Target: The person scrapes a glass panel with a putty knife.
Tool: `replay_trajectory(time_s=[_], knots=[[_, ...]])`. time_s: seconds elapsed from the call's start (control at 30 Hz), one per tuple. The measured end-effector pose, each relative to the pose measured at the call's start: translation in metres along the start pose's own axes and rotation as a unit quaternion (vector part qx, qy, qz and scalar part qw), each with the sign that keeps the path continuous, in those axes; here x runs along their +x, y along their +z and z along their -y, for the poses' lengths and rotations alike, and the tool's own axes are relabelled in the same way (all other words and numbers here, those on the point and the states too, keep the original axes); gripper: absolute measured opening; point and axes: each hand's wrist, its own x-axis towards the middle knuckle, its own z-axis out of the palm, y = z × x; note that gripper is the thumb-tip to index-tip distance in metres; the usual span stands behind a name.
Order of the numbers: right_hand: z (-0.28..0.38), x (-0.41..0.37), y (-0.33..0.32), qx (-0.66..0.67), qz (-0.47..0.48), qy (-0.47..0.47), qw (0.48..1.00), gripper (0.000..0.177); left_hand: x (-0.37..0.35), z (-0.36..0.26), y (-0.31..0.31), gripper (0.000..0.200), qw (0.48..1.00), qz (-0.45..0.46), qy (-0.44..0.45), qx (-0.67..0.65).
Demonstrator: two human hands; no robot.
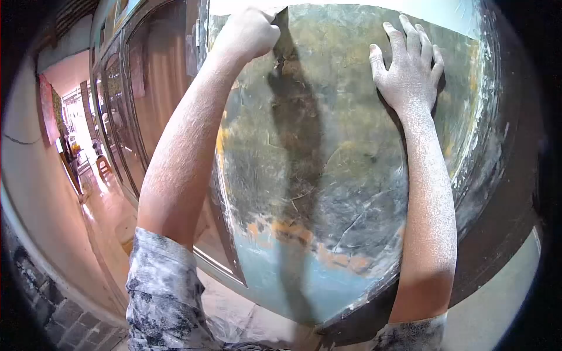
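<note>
A worn wall panel (351, 164) fills the middle of the view, dark green-brown above, with orange patches and pale blue at its bottom. My left hand (250, 34) is raised at its upper left, fingers closed; a small dark pointed piece shows beside the fingertips, and I cannot make out what it is. My right hand (410, 70) lies flat on the panel's upper right, fingers spread, holding nothing. Both forearms are dusted with white powder. A long dark shadow runs down the panel below my left hand.
Left of the panel stand glass doors (158, 76) in dark frames. Beyond them a passage leads to a stool (103, 166). Grey bricks (73, 327) lie at the lower left. A dark brown border (515, 146) runs along the right.
</note>
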Motion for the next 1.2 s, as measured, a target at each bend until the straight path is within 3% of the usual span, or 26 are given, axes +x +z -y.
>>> replay_trajectory(time_s=[0.23,0.3,0.33,0.43,0.47,0.57,0.63,0.67,0.77,0.97,1.1,1.2], knots=[[0.001,0.001,-0.002,0.006,0.008,0.006,1.0,0.051,-0.007,-0.023,-0.012,0.044,0.999,0.015,0.028,-0.014],[0.001,0.001,-0.003,0.007,0.001,0.004,1.0,0.051,-0.017,-0.041,-0.02,0.044,1.0,0.003,-0.013,0.019],[0.0,0.001,-0.001,0.018,-0.009,-0.002,1.0,0.05,-0.017,-0.042,-0.025,0.044,0.998,0.038,0.018,0.038],[0.002,0.001,-0.005,0.01,0.007,0.005,1.0,0.051,-0.017,-0.042,-0.013,0.044,0.999,0.015,0.026,0.04],[0.0,0.001,-0.001,0.007,0.0,-0.001,1.0,0.05,-0.011,-0.04,-0.015,0.043,0.997,0.026,0.066,0.039],[-0.002,0.0,0.002,0.018,0.012,0.004,1.0,0.05,0.006,-0.041,-0.009,0.041,0.995,0.073,0.003,0.062],[-0.001,0.001,0.002,0.012,0.003,0.003,1.0,0.05,-0.01,-0.048,-0.008,0.039,0.991,-0.007,0.107,0.077],[-0.001,0.0,0.003,0.015,0.001,0.002,1.0,0.05,-0.002,-0.044,0.0,0.037,0.998,0.003,0.033,0.059],[-0.002,0.0,0.0,0.032,-0.006,-0.002,0.999,0.05,0.006,-0.043,-0.001,0.037,0.999,0.016,0.018,0.026],[-0.003,0.0,0.003,0.027,0.006,-0.002,1.0,0.05,0.0,-0.059,-0.008,0.04,0.997,0.002,0.067,0.032],[-0.002,-0.001,0.002,0.023,0.009,0.001,1.0,0.05,0.003,-0.064,-0.013,0.045,0.99,0.073,0.026,0.117],[-0.003,0.001,-0.002,0.04,0.006,-0.001,0.999,0.05,0.003,-0.066,-0.008,0.052,0.995,0.02,0.036,0.09]])
